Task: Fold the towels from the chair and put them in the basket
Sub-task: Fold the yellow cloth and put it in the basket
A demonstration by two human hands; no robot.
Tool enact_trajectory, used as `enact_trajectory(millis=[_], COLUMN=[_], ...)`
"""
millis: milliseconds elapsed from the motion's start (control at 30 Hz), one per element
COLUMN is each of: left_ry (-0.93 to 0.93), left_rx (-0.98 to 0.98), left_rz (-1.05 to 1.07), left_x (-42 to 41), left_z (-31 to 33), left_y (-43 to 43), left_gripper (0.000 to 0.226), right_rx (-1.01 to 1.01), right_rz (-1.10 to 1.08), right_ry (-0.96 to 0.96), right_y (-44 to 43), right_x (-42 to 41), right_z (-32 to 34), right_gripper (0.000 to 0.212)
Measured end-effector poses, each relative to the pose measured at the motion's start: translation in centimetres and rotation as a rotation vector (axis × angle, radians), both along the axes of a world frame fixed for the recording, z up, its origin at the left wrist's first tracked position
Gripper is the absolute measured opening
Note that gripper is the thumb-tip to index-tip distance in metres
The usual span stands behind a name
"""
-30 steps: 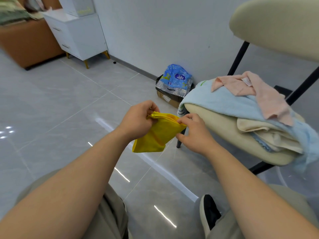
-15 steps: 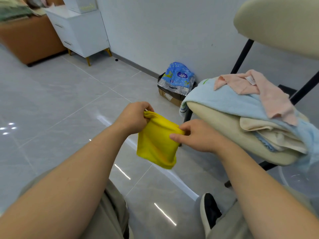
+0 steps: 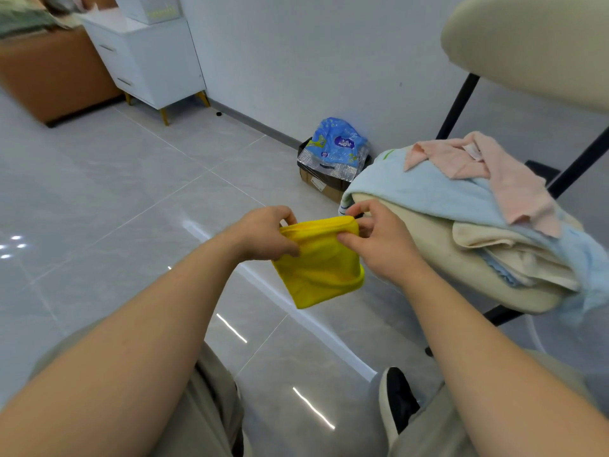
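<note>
Grey floor tiles (image 3: 99,199) lie under the yellow towel (image 3: 321,262), pinched along its top fold by left hand (image 3: 263,234) and right hand (image 3: 382,240), mid-fold; next likely another fold, then finding the unseen basket.

Yellow towel (image 3: 321,262) is thin, smooth cloth with a bit of sheen. The blue towel (image 3: 412,189) and pink towel (image 3: 514,183) look fluffier and matt. Floor (image 3: 131,199) is super glossy polished tile. Chair seat (image 3: 431,249) is matt cream upholstery, and the pack (image 3: 339,146) is crinkly shiny plastic.
</note>
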State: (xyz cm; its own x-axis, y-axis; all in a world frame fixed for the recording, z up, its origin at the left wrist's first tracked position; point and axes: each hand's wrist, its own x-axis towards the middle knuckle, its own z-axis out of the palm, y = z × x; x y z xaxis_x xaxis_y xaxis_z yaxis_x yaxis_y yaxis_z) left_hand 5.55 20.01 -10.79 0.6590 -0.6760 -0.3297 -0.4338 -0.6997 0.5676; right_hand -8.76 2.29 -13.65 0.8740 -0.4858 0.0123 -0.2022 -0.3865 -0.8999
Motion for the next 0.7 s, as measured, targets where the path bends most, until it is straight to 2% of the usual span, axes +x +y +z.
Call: enact_trajectory(millis=[67,133,233,367,433,533,700], left_ry=[-0.045,-0.125,-0.184,-0.360,-0.368,-0.393,-0.425], left_rx=[0.078,0.027,-0.155,-0.187,-0.253,-0.355,-0.478], left_rz=[-0.112,-0.164,-0.173,-0.231,-0.182,-0.049,0.167], left_x=[-0.4,-1.1,-2.0,-2.8,-2.7,-1.9,0.2], left_z=[0.1,0.0,-0.4,-0.6,-0.5,0.1,1.9], left_y=[-0.1,-0.4,-1.0,-1.6,-1.7,-1.5,0.1], left_gripper=[0.042,0.046,0.037,0.024,0.021,0.020,0.020], right_rx=[-0.005,-0.018,-0.005,0.027,0.036,-0.064,-0.175], right_rz=[0.039,0.090,0.134,0.108,0.083,0.092,0.167], right_ry=[0.010,0.027,0.033,0.055,0.057,0.117,0.219], right_y=[0.4,1.0,1.7,1.8,1.6,1.1,0.1], right_x=[0.2,0.3,0.4,0.7,0.9,0.8,0.2], right_z=[0.0,-0.2,-1.0,-1.6,-1.8,-1.8,-1.5], right_gripper=[0.026,0.021,0.017,0.020,0.020,0.016,0.027])
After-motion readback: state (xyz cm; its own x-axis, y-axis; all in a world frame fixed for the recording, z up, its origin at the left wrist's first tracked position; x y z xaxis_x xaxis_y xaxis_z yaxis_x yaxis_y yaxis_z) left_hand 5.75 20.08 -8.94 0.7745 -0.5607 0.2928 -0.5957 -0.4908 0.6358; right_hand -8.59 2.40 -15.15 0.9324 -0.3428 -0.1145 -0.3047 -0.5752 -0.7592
